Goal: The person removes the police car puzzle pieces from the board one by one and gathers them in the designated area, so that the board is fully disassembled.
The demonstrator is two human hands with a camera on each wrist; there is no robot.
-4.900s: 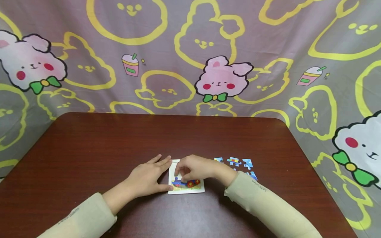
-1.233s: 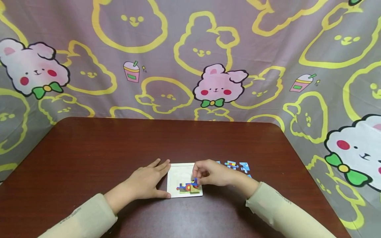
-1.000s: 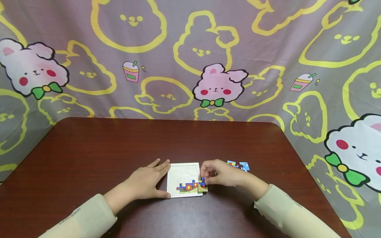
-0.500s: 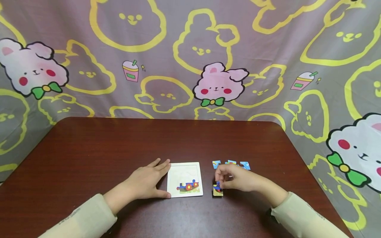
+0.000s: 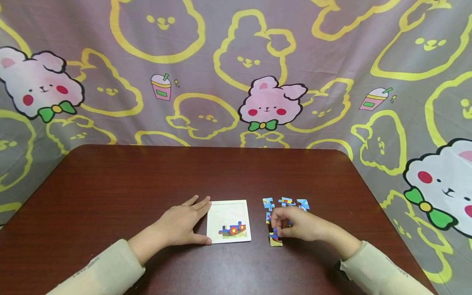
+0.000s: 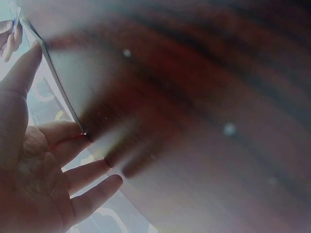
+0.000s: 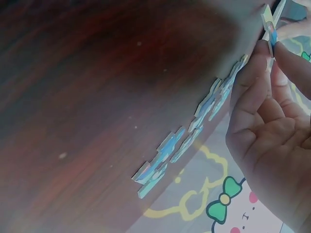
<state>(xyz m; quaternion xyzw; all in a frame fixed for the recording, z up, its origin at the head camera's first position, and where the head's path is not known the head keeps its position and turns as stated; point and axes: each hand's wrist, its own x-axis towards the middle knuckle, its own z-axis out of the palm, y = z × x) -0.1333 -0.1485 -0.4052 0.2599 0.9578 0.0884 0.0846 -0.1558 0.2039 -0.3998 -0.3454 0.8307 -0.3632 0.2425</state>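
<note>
My right hand [image 5: 298, 224] pinches a jigsaw piece [image 5: 275, 241] with blue, red and sandy yellow on it, right of the tray. In the right wrist view the piece [image 7: 266, 20] sits between thumb and fingertips. A square white puzzle tray [image 5: 225, 211] lies flat on the table, with a few joined pieces [image 5: 234, 231] of a blue and red train at its lower right. Spread along the tray's left edge, my left hand [image 5: 178, 223] touches it with straight fingers and thumb. Its palm shows in the left wrist view.
Several loose jigsaw pieces [image 5: 268, 202], mostly blue, lie behind and partly under my right hand; some are hidden by it. The dark brown table [image 5: 147, 176] ends at a patterned curtain [image 5: 206, 73] behind and at both sides.
My right hand has carried the pinched piece from over the tray's lower right to the table on the right. My left hand stays at the tray's edge.
</note>
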